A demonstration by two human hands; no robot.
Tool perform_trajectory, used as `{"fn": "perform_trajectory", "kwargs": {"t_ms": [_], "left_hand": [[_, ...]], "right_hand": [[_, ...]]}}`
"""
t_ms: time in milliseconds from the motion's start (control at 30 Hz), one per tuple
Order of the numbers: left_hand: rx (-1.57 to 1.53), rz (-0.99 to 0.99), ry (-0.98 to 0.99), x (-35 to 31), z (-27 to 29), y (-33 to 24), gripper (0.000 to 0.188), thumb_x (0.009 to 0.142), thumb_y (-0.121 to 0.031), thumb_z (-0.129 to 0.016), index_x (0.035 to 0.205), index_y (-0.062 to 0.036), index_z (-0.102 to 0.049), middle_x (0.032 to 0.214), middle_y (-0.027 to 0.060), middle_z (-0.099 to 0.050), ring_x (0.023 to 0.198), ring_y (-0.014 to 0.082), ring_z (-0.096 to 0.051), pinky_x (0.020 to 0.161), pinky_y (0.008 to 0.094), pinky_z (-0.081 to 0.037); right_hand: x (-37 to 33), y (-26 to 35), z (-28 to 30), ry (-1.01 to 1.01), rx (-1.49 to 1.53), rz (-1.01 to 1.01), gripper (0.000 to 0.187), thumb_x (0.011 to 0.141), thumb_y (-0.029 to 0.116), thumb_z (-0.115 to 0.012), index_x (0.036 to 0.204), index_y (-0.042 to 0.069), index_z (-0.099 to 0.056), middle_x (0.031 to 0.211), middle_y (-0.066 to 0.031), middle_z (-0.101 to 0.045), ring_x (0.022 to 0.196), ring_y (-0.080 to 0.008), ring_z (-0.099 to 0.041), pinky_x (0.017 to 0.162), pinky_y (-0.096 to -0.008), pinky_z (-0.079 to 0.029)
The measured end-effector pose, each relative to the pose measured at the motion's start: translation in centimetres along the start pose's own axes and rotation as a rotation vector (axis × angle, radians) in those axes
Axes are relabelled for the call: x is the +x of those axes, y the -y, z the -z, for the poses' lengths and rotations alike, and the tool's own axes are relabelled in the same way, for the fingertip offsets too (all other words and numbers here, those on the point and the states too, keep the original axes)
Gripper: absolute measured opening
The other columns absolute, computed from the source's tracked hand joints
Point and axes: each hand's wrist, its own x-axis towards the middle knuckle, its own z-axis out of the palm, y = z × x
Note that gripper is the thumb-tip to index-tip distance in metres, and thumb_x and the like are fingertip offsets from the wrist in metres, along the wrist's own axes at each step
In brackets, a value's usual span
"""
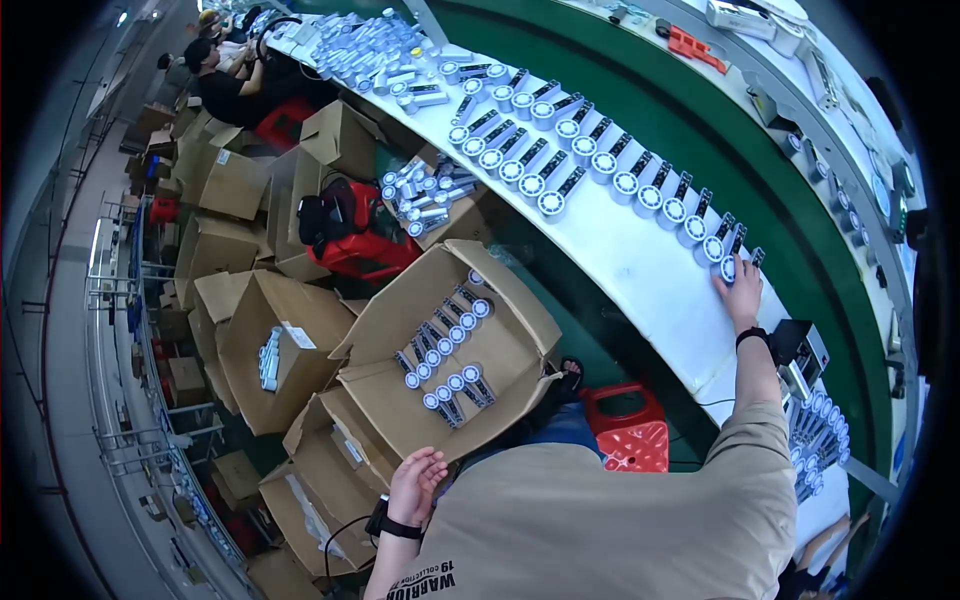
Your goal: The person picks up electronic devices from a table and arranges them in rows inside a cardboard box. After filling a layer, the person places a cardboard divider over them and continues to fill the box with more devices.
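Note:
My right hand [740,297] reaches across the white table, its fingers closed around the near end of a white device with a round slotted head [728,268]. That device is the nearest of a long row of similar ones, each with a black strip along its body. Low by the open cardboard box [545,318], my left hand [416,484] hangs with its fingers loosely curled and apart from the thumb, and nothing shows in it. Inside the box lie several of the same devices [456,333], set in rows.
A red stool [632,425] stands under the table's near side. Beyond my right arm are a small boxy instrument [800,352] and a pile of devices [820,440]. More open cartons [285,335] crowd the left. Other people [228,85] sit at the far left.

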Motion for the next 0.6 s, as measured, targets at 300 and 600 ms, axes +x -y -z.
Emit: {"fn": "perform_trajectory", "kwargs": {"t_ms": [300,600], "left_hand": [[-0.015,0.037,0.008,0.5,0.8,0.3,0.017,0.092,-0.005,-0.049,0.108,-0.0012,-0.055,0.098,0.0115,-0.063,0.085,0.0182,-0.062,0.078,0.0298,-0.051],[-0.078,0.076,0.078,2.2,3.1,0.4,0.017,0.092,-0.006,-0.049,0.108,-0.0003,-0.054,0.099,0.0117,-0.063,0.086,0.02,-0.062,0.079,0.0312,-0.051]], "right_hand": [[0.3,0.2,0.5,0.052,0.033,-0.019,0.064,0.073,0.037,-0.074,0.123,0.003,-0.051,0.107,-0.0136,-0.06,0.105,-0.03,-0.052,0.09,-0.0372,-0.041],[-3.8,3.9,8.1,-0.081,0.252,-0.244,0.057,0.078,0.032,-0.073,0.119,-0.003,-0.055,0.106,-0.0183,-0.063,0.094,-0.0327,-0.06,0.083,-0.0375,-0.047]]}}
